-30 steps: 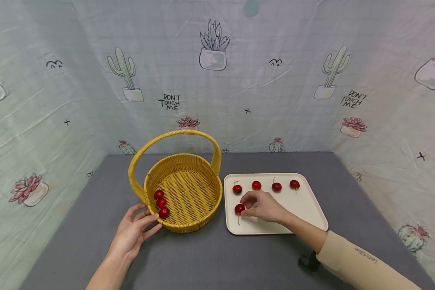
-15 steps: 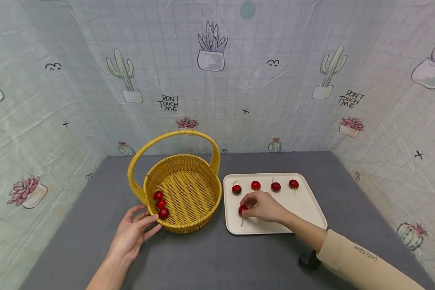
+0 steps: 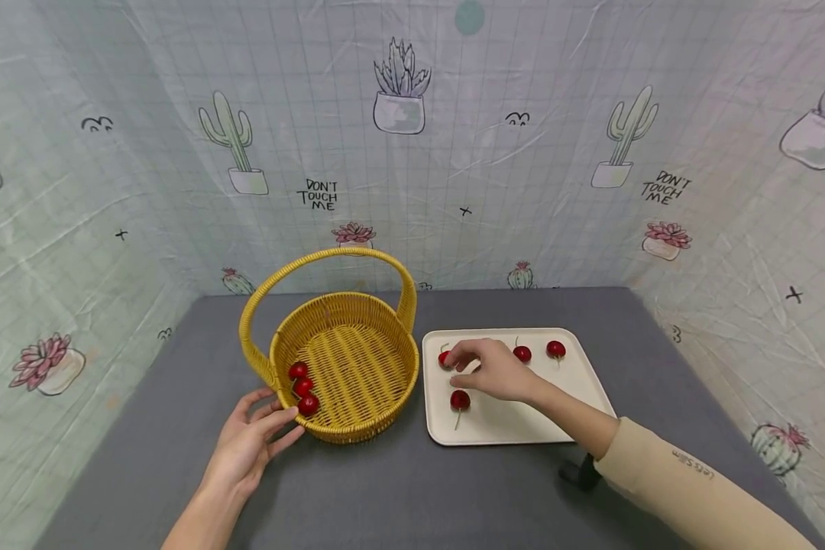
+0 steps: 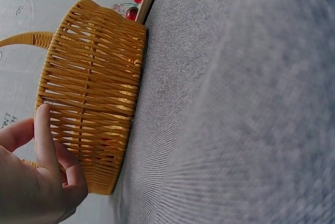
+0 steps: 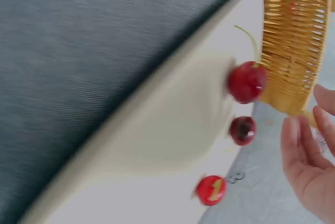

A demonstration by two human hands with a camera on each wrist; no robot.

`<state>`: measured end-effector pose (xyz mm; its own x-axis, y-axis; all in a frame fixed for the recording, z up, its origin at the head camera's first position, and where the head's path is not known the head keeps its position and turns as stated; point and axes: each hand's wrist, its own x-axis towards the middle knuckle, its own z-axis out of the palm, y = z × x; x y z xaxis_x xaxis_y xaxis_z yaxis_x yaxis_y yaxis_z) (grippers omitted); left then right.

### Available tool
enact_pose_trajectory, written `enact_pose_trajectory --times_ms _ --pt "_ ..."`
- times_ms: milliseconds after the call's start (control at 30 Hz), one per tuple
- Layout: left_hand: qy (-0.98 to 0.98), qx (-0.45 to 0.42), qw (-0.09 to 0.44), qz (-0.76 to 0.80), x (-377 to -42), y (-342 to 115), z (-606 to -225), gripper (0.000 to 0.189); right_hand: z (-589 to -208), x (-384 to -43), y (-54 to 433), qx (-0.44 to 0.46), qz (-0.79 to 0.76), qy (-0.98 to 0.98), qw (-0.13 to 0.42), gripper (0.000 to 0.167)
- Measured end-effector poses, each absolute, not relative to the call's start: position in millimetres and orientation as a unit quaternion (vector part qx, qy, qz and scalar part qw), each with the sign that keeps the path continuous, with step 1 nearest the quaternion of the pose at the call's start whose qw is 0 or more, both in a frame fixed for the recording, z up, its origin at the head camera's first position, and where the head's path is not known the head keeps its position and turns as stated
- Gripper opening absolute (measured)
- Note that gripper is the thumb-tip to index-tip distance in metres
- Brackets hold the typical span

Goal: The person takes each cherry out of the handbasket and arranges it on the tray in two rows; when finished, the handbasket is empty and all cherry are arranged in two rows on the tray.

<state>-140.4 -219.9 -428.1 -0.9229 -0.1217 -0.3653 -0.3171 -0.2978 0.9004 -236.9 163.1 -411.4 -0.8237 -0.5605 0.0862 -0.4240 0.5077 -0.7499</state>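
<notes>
In the head view, my left hand (image 3: 245, 443) rests its fingertips at the rim and outer wall of a yellow woven basket (image 3: 386, 416). Three red cherries (image 3: 302, 386) lie inside, against the left wall. My right hand (image 3: 493, 368) hovers over a cream tray (image 3: 550, 420), thumb and fingers apart and nothing between them. Just below its fingertips sits a stemmed cherry (image 3: 460, 399). Another cherry (image 3: 444, 359) shows at the tray's back left, partly covered by the fingers. Two cherries lie at the back right, one of them a dark red cherry (image 3: 555, 349).
The tall hoop handle (image 3: 337, 252) arches above the basket. A grey cloth (image 3: 385, 489) covers the table under basket and tray. Behind hangs a curtain (image 3: 467, 168) with printed cacti. Near the right sleeve (image 3: 687, 481) is a black object (image 3: 580, 473).
My right hand has let go of the front cherry, which sits slightly farther right, and has risen away toward the tray's back. My left hand stays at the basket.
</notes>
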Motion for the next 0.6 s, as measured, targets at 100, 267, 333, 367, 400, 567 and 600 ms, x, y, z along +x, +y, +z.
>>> enact_pose_trajectory --times_ms 100,267,333,367,400,567,600 --pt "0.59 -0.187 0.062 0.783 -141 -220 -428 0.056 -401 -240 152 -0.299 -0.428 0.848 0.09 0.019" --pt "0.589 -0.187 0.065 0.783 -142 -221 -430 0.056 -387 -243 129 -0.332 -0.432 0.831 0.109 0.021" --pt "0.588 -0.186 0.067 0.785 -143 -221 -430 0.056 -384 -244 119 -0.348 -0.428 0.826 0.119 0.023" --pt "0.587 -0.186 0.068 0.785 -143 -221 -430 0.056 -382 -245 115 -0.356 -0.425 0.823 0.122 0.023" --pt "0.587 -0.186 0.068 0.785 -143 -221 -430 0.056 -381 -246 110 -0.363 -0.426 0.819 0.126 0.023" --pt "0.588 -0.19 0.066 0.784 -143 -220 -430 0.057 -381 -252 87 -0.395 -0.419 0.807 0.132 0.023" --pt "0.588 -0.19 0.066 0.783 -143 -220 -429 0.057 -381 -254 83 -0.4 -0.415 0.807 0.133 0.023"
